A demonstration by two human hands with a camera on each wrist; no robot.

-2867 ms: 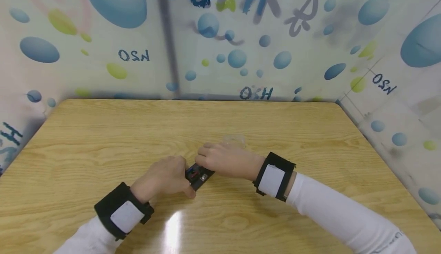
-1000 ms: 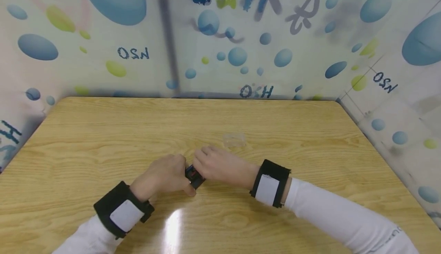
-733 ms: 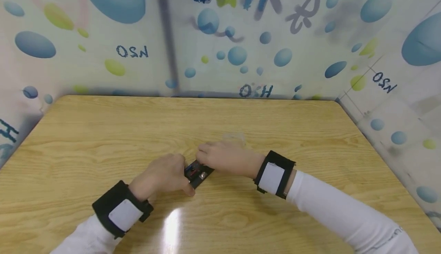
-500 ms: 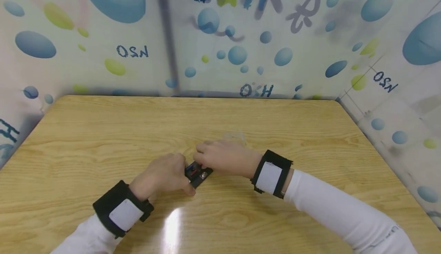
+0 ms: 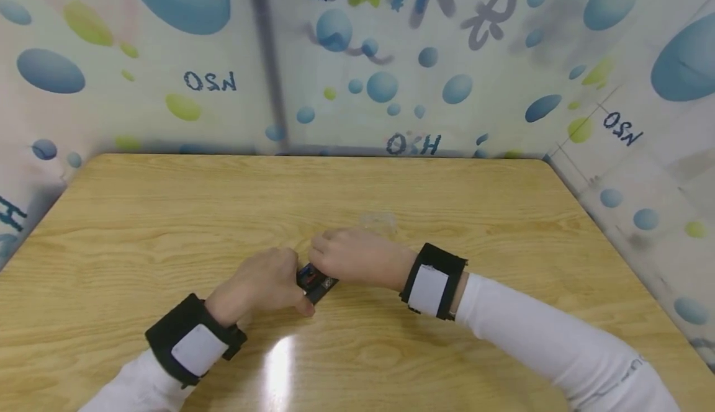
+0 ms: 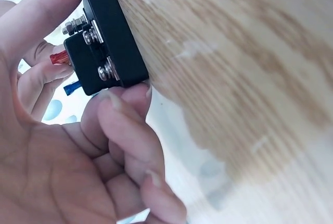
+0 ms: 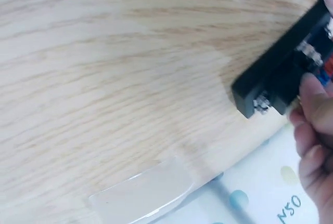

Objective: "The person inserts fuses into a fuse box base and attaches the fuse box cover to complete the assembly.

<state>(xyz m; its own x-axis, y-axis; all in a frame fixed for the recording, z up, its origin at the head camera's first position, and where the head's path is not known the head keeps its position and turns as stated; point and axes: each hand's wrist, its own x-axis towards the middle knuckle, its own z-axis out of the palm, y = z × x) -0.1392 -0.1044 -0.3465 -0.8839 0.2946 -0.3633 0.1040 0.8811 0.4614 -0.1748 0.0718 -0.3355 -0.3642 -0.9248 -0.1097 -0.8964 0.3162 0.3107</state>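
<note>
A black block with metal screw terminals (image 6: 115, 36), carrying a red and a blue piece, is between both hands over the table. My left hand (image 5: 259, 282) grips it by its edges, thumb on one side and fingers on the other. From the right, my right hand (image 5: 357, 257) has its fingers curled over the block's far end. Its fingertips (image 7: 309, 86) press on the raised part beside the blue piece (image 6: 73, 87); what exactly they pinch is partly hidden. The red piece (image 6: 60, 57) stands near fingers in the left wrist view.
A transparent plastic cover (image 7: 145, 190) lies on the wooden table (image 5: 184, 213), just beyond my right hand. Walls printed with blue and green dots (image 5: 385, 86) rise behind the table and at its sides. Black straps (image 5: 195, 340) circle both wrists.
The left hand keeps its hold, nearly still. My right hand moves back and forth over the block; since half a second ago it has shifted slightly left, covering more of the block.
</note>
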